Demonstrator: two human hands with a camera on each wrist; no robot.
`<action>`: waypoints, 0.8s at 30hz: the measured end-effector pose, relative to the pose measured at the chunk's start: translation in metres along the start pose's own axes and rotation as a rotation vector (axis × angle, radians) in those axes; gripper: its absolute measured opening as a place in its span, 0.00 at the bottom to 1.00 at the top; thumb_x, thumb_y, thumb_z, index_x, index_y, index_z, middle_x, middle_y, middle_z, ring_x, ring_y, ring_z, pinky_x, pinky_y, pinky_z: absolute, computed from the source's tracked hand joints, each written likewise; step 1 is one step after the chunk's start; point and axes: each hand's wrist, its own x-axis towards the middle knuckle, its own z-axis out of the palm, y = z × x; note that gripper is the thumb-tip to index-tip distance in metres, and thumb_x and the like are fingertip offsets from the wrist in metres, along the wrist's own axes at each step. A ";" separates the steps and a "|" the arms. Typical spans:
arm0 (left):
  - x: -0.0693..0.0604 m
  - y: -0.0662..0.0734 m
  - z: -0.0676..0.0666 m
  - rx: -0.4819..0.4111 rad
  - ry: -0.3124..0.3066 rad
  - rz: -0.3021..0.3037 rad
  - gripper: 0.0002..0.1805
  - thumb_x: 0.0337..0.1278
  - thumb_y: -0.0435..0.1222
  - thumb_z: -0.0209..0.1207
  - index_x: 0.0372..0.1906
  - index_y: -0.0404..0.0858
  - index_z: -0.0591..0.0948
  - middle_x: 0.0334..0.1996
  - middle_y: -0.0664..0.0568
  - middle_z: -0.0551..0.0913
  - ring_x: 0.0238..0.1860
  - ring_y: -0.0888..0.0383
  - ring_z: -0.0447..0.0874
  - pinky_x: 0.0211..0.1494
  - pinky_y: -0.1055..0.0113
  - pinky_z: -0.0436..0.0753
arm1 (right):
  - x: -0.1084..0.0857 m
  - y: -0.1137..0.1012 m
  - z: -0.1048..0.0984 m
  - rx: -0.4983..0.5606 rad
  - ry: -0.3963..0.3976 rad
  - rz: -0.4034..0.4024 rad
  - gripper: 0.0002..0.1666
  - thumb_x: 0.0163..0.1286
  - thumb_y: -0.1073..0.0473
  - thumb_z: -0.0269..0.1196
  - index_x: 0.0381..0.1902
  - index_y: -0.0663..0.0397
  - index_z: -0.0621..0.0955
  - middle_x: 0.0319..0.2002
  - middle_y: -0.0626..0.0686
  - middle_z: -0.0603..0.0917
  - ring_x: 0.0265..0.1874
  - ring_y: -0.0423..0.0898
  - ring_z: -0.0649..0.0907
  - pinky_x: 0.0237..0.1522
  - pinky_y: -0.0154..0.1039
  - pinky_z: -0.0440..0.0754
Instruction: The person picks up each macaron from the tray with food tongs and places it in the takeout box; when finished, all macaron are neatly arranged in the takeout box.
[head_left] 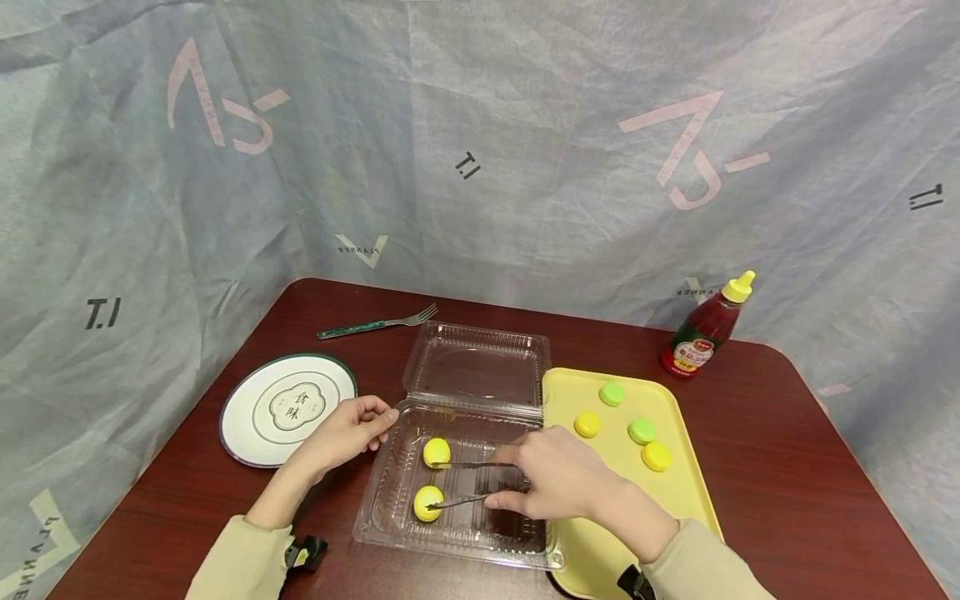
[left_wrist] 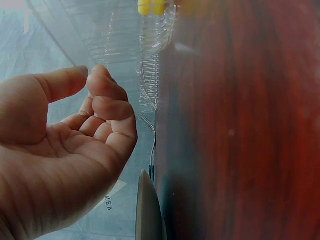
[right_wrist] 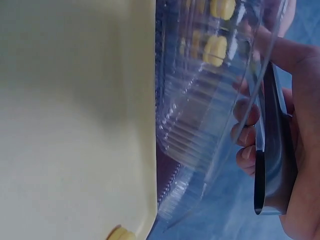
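Note:
A clear plastic box [head_left: 480,533] lies unfolded, its lid [head_left: 480,367] behind its base. In the base are two yellow macarons, one farther back [head_left: 437,452] and one nearer [head_left: 428,503]. My right hand [head_left: 558,475] holds metal tongs [right_wrist: 274,165] over the base; the tong arms are spread, each tip at one of these macarons. My left hand [head_left: 348,433] pinches the base's left rim near the hinge, between thumb and index finger, the other fingers curled. On the yellow tray [head_left: 600,533] to the right lie two green macarons [head_left: 611,394] and two yellow ones [head_left: 587,424].
A white plate [head_left: 258,400] with a dark rim lies left of the box, near my left hand. Behind is a green-handled fork [head_left: 352,329]. A red sauce bottle [head_left: 693,342] with a yellow cap stands at the back right, behind the tray. A grey curtain hangs behind the table.

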 end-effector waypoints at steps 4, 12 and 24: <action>0.000 0.000 0.000 -0.003 -0.004 0.000 0.11 0.71 0.38 0.57 0.39 0.32 0.79 0.23 0.51 0.76 0.25 0.57 0.74 0.28 0.70 0.72 | -0.003 0.003 -0.005 -0.004 0.004 0.014 0.21 0.63 0.32 0.65 0.35 0.40 0.84 0.24 0.35 0.80 0.17 0.33 0.70 0.21 0.35 0.71; 0.001 -0.001 0.000 0.000 -0.001 -0.006 0.11 0.71 0.38 0.57 0.39 0.32 0.79 0.23 0.51 0.77 0.25 0.57 0.74 0.28 0.70 0.72 | -0.009 0.010 -0.013 -0.046 0.023 0.042 0.25 0.63 0.29 0.63 0.36 0.42 0.84 0.17 0.33 0.71 0.15 0.33 0.67 0.20 0.35 0.70; 0.000 0.000 0.000 0.000 -0.004 -0.006 0.12 0.71 0.39 0.57 0.40 0.32 0.79 0.23 0.51 0.77 0.25 0.56 0.74 0.28 0.70 0.72 | -0.022 0.025 -0.024 -0.086 0.122 0.041 0.21 0.62 0.31 0.66 0.33 0.40 0.83 0.18 0.31 0.69 0.16 0.30 0.67 0.21 0.32 0.67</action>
